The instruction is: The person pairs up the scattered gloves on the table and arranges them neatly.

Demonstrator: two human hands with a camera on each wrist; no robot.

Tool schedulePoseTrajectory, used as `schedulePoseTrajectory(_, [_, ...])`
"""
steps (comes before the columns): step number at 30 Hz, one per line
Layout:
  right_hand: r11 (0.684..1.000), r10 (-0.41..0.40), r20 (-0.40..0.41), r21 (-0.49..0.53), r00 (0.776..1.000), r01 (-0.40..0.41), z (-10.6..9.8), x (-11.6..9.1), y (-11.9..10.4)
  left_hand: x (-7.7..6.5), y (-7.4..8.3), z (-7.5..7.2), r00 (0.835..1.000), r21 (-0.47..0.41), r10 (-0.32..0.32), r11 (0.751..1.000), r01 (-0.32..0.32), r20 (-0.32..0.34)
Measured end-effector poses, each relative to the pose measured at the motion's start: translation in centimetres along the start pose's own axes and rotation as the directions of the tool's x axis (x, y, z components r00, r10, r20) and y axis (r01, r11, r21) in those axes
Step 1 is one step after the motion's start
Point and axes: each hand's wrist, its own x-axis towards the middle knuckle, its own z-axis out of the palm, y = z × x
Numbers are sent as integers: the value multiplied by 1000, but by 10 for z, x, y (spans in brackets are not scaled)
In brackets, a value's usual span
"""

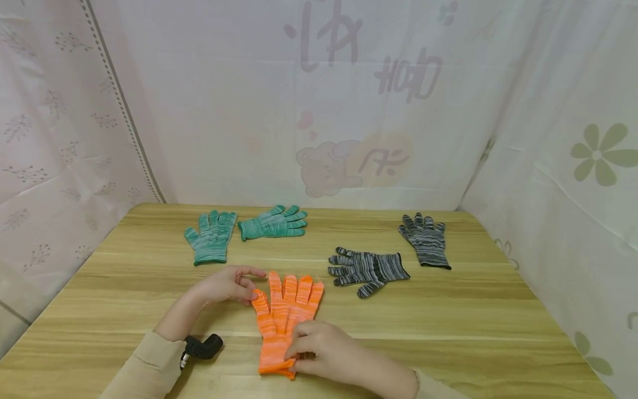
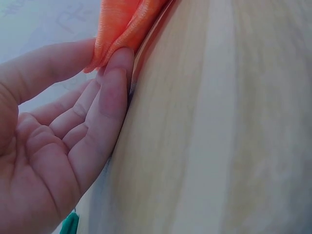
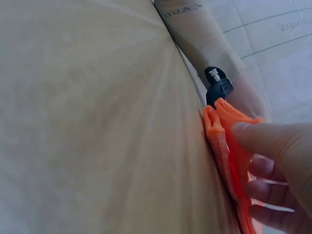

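An orange knit glove [image 1: 280,316] lies on the wooden table in front of me, its fingers pointing away and its cuff towards me. My left hand [image 1: 226,285] is at the glove's left side. In the left wrist view, thumb and index finger pinch the tip of an orange glove finger [image 2: 119,31]. Down at the cuff, my right hand [image 1: 326,354] grips the right edge. The right wrist view shows the thumb pressed against the raised orange cuff [image 3: 236,114], with the other fingers curled on its far side.
Two green knit gloves, one upright [image 1: 211,238] and one sideways [image 1: 274,223], lie at the back left of the table [image 1: 473,338]. Two black-and-grey gloves lie at the right, one sideways [image 1: 369,270], one upright [image 1: 427,241]. Printed curtains [image 1: 224,111] surround the table.
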Motion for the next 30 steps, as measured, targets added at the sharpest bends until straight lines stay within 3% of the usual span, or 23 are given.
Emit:
schedulePoseTrajectory(8, [999, 41, 70, 0, 997, -41, 6, 0, 5, 0, 1, 0, 1000, 9, -6, 1000, 6, -4])
schedulePoseTrajectory(30, [994, 113, 33, -5, 993, -112, 4, 2, 5, -1, 2, 0, 999, 5, 31, 1000, -31, 16])
